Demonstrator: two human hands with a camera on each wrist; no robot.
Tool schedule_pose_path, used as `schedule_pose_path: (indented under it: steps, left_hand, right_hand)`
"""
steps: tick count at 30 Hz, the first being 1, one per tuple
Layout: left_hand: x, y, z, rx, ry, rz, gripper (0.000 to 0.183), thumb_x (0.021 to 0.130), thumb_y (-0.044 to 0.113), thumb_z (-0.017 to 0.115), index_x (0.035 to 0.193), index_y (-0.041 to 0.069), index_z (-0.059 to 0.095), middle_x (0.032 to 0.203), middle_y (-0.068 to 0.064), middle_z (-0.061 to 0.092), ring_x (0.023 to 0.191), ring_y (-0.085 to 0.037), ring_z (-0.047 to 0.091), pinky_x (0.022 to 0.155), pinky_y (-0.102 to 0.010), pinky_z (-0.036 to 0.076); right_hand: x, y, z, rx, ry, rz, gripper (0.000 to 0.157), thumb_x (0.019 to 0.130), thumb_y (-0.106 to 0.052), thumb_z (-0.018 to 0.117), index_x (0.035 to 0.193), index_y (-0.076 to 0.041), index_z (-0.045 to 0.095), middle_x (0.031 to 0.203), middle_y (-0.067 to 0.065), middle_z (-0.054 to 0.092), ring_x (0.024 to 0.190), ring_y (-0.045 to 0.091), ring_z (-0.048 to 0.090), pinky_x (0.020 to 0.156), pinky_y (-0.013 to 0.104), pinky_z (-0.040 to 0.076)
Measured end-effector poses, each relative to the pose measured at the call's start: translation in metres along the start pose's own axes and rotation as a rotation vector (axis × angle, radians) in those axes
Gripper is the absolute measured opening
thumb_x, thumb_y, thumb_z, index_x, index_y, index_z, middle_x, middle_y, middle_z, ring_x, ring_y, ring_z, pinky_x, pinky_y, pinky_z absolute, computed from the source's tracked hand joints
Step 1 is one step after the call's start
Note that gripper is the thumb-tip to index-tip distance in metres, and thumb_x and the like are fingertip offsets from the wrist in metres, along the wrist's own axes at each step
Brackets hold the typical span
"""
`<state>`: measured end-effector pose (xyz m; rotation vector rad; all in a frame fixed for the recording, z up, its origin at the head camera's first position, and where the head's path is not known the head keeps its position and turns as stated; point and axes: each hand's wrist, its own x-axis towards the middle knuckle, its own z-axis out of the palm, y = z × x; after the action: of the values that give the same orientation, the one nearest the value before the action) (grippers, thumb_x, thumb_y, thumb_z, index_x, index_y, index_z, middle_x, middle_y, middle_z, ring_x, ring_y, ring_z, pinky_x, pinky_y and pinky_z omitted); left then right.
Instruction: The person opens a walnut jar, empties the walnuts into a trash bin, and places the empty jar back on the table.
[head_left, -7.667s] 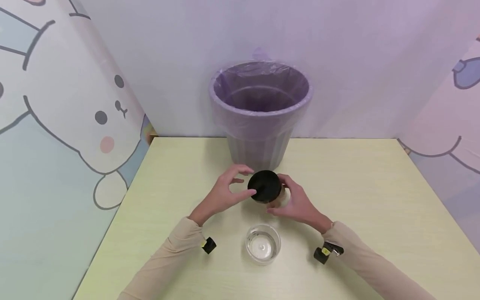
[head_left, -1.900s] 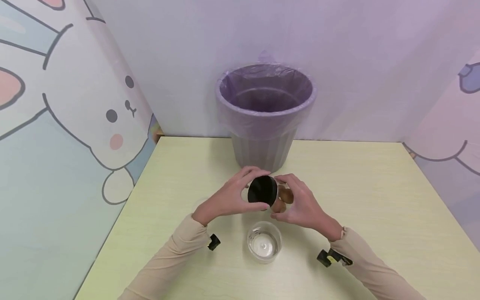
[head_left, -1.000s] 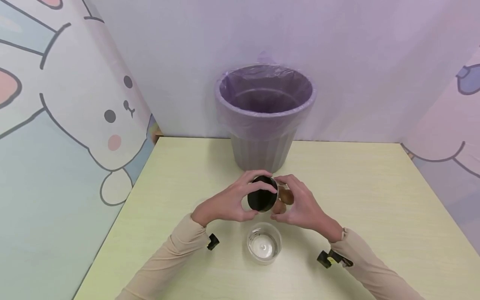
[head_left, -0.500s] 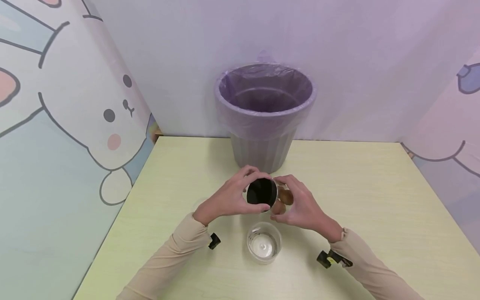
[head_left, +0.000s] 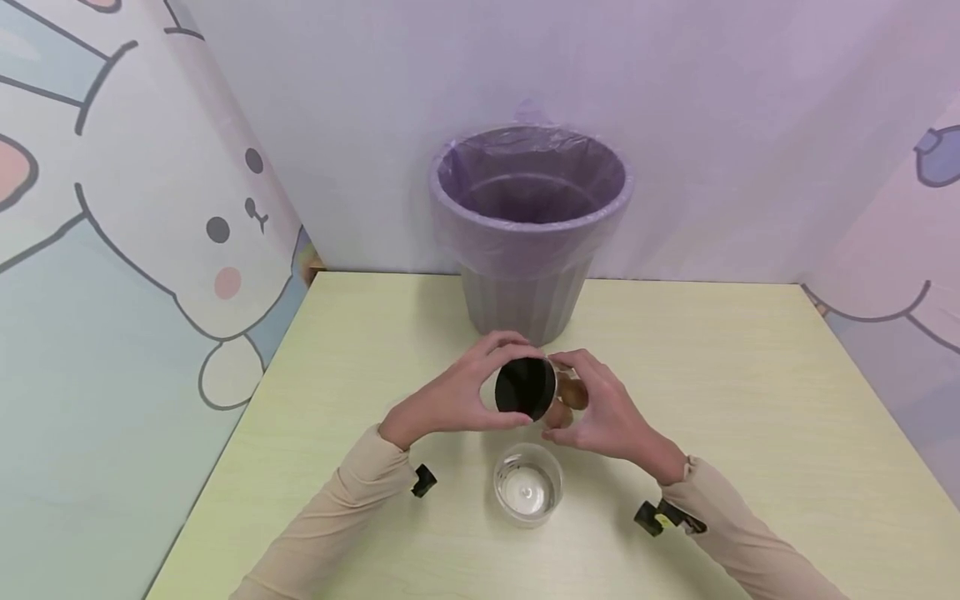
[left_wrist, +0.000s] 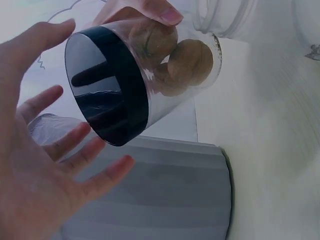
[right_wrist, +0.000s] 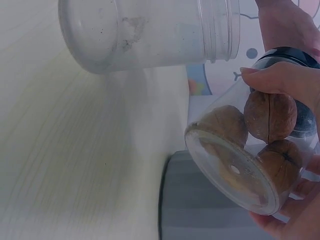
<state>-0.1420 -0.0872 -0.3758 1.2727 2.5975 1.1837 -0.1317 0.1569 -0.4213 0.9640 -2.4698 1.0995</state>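
A clear jar (left_wrist: 170, 107) with several walnuts (right_wrist: 270, 116) inside is held tilted, its black lid (head_left: 523, 390) facing left. My right hand (head_left: 603, 408) grips the jar's body, thumb on one side and fingers on the other. Around the lid is my left hand (head_left: 457, 390), thumb at the lower edge and fingers over the upper edge in the head view. The left wrist view shows those fingers (left_wrist: 112, 175) spread and loose, the tips close to the lid's rim. A second clear jar (head_left: 527, 487), lidless and with no walnuts in it, stands on the table nearer me.
A grey bin (head_left: 525, 296) lined with a purple-tinted plastic bag stands behind the hands, against the back wall. The pale wooden table (head_left: 697, 358) spreads to either side. Cartoon-printed panels (head_left: 150, 208) flank it.
Since the oldest frame, the jar has tilted and my left hand has closed in around its lid. One second ago a left finger lay across the lid; now the fingers are at its edge.
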Motion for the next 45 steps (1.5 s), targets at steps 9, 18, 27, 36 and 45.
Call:
schedule_pose_path:
  steps: [9, 18, 27, 36, 45]
  left_hand:
    - [0.0004, -0.0007, -0.0017, -0.007, -0.061, 0.154, 0.063, 0.074, 0.012, 0.075, 0.130, 0.025, 0.051, 0.148, -0.003, 0.028, 0.136, -0.016, 0.023, 0.102, -0.038, 0.036]
    - [0.0002, -0.0018, -0.0016, -0.002, -0.084, 0.184, 0.063, 0.072, 0.007, 0.075, 0.127, 0.025, 0.053, 0.147, -0.006, 0.028, 0.136, -0.018, 0.022, 0.101, -0.039, 0.037]
    - [0.0009, -0.0042, 0.0031, 0.003, -0.041, 0.115, 0.063, 0.074, 0.019, 0.074, 0.131, 0.028, 0.050, 0.141, -0.001, 0.034, 0.131, -0.013, 0.028, 0.100, -0.036, 0.038]
    - [0.0011, -0.0017, 0.0070, 0.041, 0.052, 0.028, 0.063, 0.074, 0.037, 0.076, 0.132, 0.031, 0.051, 0.127, 0.004, 0.041, 0.117, -0.011, 0.039, 0.089, -0.033, 0.045]
    - [0.0001, 0.0002, 0.0037, 0.037, 0.020, 0.008, 0.068, 0.075, 0.041, 0.076, 0.136, 0.032, 0.047, 0.136, 0.008, 0.037, 0.124, -0.008, 0.037, 0.095, -0.037, 0.042]
  right_hand:
    - [0.0008, 0.0004, 0.0005, -0.006, -0.005, 0.001, 0.086, 0.052, -0.028, 0.090, 0.126, -0.011, 0.050, 0.118, -0.002, 0.055, 0.109, 0.017, 0.054, 0.089, 0.041, 0.044]
    - [0.0010, 0.0002, 0.0010, -0.006, -0.013, 0.004, 0.085, 0.053, -0.028, 0.090, 0.126, -0.011, 0.050, 0.119, -0.001, 0.055, 0.110, 0.017, 0.054, 0.089, 0.041, 0.044]
    - [0.0006, 0.0005, 0.0013, 0.008, -0.006, -0.002, 0.086, 0.052, -0.028, 0.090, 0.126, -0.013, 0.050, 0.119, -0.003, 0.055, 0.110, 0.019, 0.054, 0.089, 0.042, 0.044]
    - [-0.0001, 0.0004, 0.0020, 0.012, 0.002, -0.006, 0.086, 0.051, -0.028, 0.091, 0.126, -0.013, 0.051, 0.119, -0.003, 0.055, 0.110, 0.018, 0.054, 0.089, 0.043, 0.044]
    - [-0.0011, 0.0007, 0.0008, 0.009, 0.003, 0.003, 0.086, 0.051, -0.027, 0.091, 0.125, -0.012, 0.051, 0.119, -0.002, 0.055, 0.110, 0.018, 0.054, 0.089, 0.043, 0.044]
